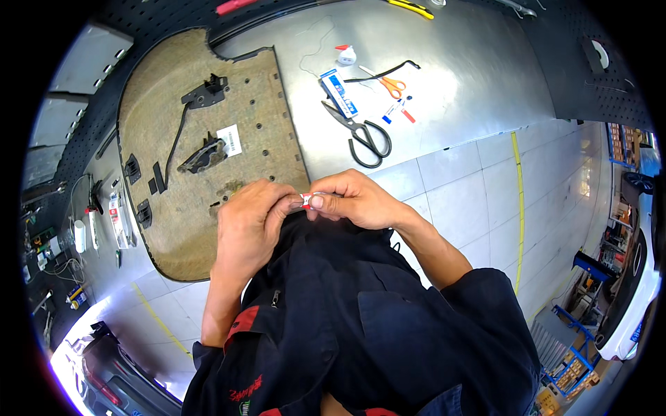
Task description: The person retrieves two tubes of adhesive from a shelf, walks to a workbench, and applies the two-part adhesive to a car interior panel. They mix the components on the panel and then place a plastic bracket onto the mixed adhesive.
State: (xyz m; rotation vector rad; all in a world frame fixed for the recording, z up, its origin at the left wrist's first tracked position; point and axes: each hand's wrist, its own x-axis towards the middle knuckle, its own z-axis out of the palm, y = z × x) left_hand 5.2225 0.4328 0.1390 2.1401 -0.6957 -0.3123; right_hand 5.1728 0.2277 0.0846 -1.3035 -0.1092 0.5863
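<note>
Small red-and-white piece (306, 201), one: by the bench (472, 69) front edge, near the brown panel's (223, 114) right side; long axis seemingly crosswise, pinched between fingertips of my left hand (251, 213) and right hand (359, 200), neither nearer.

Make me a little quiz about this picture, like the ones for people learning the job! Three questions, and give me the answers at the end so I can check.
1. Pick one: what colour are the handles of the small scissors on the metal tabletop?
A. Green
B. Orange
C. Purple

2. True or false: the white paper label lies on the big brown panel.

3. Fill in the missing colour: the left hand and the right hand hold a small piece that is ____ and white.

Key:
1. B, orange
2. True
3. Red
</note>
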